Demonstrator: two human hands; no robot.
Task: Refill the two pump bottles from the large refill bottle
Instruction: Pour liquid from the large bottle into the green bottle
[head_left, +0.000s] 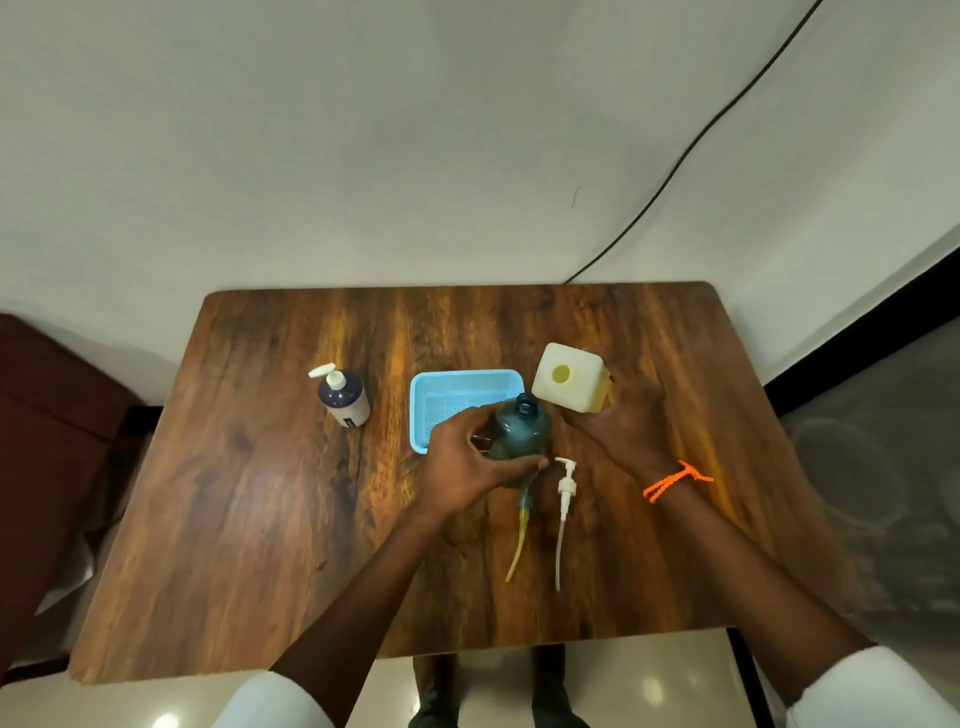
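The large refill bottle (569, 378), a squarish cream jug with its mouth uncapped and yellow liquid showing inside, stands just beyond the right hand (621, 426). That hand lies against its near side with the fingers spread around the wall; whether they have truly closed on it I cannot tell. The jug looks bulky and, if well filled, heavy; its plastic walls will likely give under a squeeze, so it is best taken low and wide across the body and tipped slowly, since the open mouth would spill at once.

The left hand (475, 462) grips the teal pump bottle (519, 434), fingers and thumb curled round its body, its neck open and pointing up just beside the jug. Smooth and light when empty, it would tip easily without that steadying grip. Its pump seems to lie under the hand, a yellowish tube (519, 540) trailing toward the person; a white pump head (565, 486) lies between the two hands. Well off to the left of the left hand stands a dark pump bottle (344, 397) with its pump on. A blue mesh tray (421, 410) sits just beyond the left hand.

The wooden table (249, 493) is glossy, against a plain pale wall (363, 130) with a black cable (701, 135) running down it.
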